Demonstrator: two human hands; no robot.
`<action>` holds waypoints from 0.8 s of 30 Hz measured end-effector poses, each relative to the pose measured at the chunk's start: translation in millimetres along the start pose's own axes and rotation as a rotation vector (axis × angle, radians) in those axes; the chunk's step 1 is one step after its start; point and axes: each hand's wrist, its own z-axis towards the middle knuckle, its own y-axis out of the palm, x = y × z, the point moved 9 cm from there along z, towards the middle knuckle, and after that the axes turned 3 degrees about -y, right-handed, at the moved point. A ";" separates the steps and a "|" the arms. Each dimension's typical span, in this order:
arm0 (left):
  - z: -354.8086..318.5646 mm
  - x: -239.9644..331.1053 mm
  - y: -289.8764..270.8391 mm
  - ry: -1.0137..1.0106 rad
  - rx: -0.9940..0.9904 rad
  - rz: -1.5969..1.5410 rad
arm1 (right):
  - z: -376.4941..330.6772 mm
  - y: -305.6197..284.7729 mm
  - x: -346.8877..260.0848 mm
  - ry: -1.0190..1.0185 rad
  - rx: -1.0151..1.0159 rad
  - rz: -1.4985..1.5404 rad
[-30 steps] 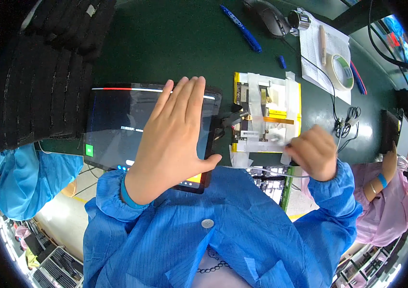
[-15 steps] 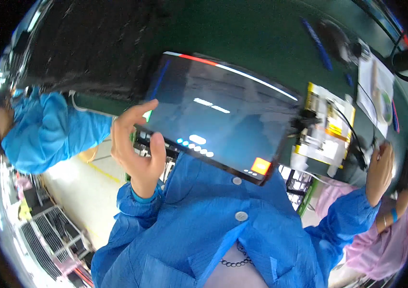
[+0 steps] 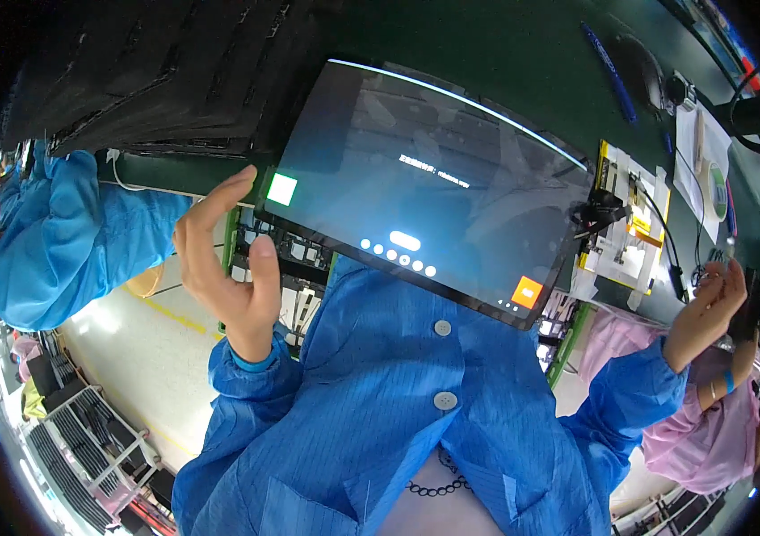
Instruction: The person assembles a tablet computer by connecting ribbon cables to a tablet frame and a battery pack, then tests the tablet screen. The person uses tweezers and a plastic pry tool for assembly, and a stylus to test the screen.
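Observation:
A tablet screen [image 3: 415, 214] lies tilted in front of me on the dark green bench. It is lit, with a green square at its left corner, an orange one at its lower right and a row of white dots. Beside its left edge hovers my left hand [image 3: 232, 268], thumb and fingers apart, holding nothing. A black connector [image 3: 600, 213] sits at the screen's right edge, next to a yellow-edged battery pack [image 3: 634, 223] with thin black leads. My right hand [image 3: 706, 313] is at the far right with fingers curled together; what they pinch, if anything, is unclear.
A black covering [image 3: 147, 80] spreads over the back left. On the right lie a blue pen [image 3: 610, 76], a white sheet [image 3: 691, 147] and a roll of tape [image 3: 717, 190]. Trays of parts [image 3: 281, 250] show under the screen's near edge. Co-workers sit at both sides.
The red stretch on the screen's top border has turned white, and the blue left-border line is gone. My left hand has drawn away from the screen's edge. My right hand's fingers have curled closer together.

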 end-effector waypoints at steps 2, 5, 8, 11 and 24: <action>-0.1 6.0 8.5 0.051 -0.014 -0.134 | -10.5 15.3 -29.4 -0.131 -0.052 -0.023; -5.3 20.1 19.3 0.125 -0.140 -0.076 | -24.0 33.3 -87.9 -0.346 -0.112 0.011; -11.8 19.2 18.7 0.117 -0.136 -0.068 | -36.1 36.7 -92.5 -0.360 -0.172 0.055; -21.9 18.7 15.0 0.115 -0.169 -0.063 | -42.1 41.7 -95.4 -0.379 -0.240 0.077; -35.3 40.7 21.3 0.340 -0.185 -0.137 | -53.9 57.1 -114.9 -0.376 -0.437 0.095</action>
